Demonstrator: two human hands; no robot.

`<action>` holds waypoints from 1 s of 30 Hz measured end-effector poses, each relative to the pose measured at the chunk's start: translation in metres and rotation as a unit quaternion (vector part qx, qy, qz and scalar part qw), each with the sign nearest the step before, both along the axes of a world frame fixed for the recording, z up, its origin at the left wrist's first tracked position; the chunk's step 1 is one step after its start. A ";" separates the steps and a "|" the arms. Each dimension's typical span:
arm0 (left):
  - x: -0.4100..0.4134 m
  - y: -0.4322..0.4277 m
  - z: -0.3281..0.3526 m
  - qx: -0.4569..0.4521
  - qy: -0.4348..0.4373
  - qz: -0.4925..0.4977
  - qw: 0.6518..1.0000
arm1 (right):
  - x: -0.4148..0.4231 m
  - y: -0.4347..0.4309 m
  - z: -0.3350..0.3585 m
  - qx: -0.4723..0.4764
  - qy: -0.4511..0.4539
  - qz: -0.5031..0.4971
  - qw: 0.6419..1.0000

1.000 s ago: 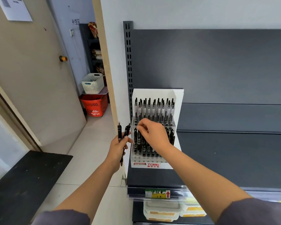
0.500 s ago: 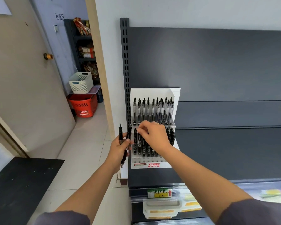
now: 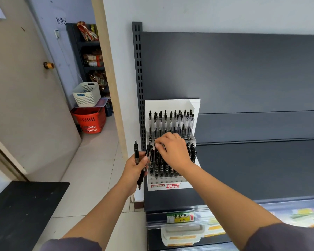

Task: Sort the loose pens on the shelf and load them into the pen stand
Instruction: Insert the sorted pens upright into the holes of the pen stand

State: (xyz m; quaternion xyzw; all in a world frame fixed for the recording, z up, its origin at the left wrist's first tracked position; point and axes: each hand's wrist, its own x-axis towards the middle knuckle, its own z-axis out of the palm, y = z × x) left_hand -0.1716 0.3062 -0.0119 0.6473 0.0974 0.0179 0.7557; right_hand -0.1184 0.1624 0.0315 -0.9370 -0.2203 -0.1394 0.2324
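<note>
Right hand (image 3: 172,153) has edged lower over the white pen stand (image 3: 170,186), seemingly pinching a pen (image 3: 152,154) into a left hole; seat it straight. Left hand (image 3: 134,169) grips two black pens (image 3: 136,151).

Left hand (image 3: 134,168), right hand (image 3: 173,151): apparently curled

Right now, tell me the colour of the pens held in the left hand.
Black: both pens in the left hand, clearest in the head view.
</note>
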 end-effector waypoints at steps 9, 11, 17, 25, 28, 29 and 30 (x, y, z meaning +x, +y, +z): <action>0.004 -0.005 0.003 0.055 -0.024 -0.032 0.998 | -0.006 0.006 0.022 0.158 0.131 0.027 0.978; 0.003 -0.004 0.005 0.058 -0.024 -0.037 0.997 | -0.007 0.007 0.024 0.159 0.137 0.027 0.977; 0.001 -0.001 0.015 0.083 -0.059 0.004 0.995 | -0.008 0.005 0.031 0.108 0.048 0.034 0.992; -0.003 0.007 0.007 0.133 -0.007 0.012 0.991 | -0.014 0.010 0.007 0.006 0.030 0.045 0.999; -0.005 0.010 0.004 0.108 0.015 -0.011 0.994 | -0.011 0.012 0.000 -0.065 -0.035 0.014 0.997; -0.006 0.010 0.004 0.107 0.020 -0.019 0.994 | -0.010 0.013 -0.001 -0.075 -0.042 0.003 0.996; -0.007 0.010 0.004 0.108 0.025 -0.023 0.994 | -0.009 0.014 -0.001 -0.082 -0.043 -0.005 0.996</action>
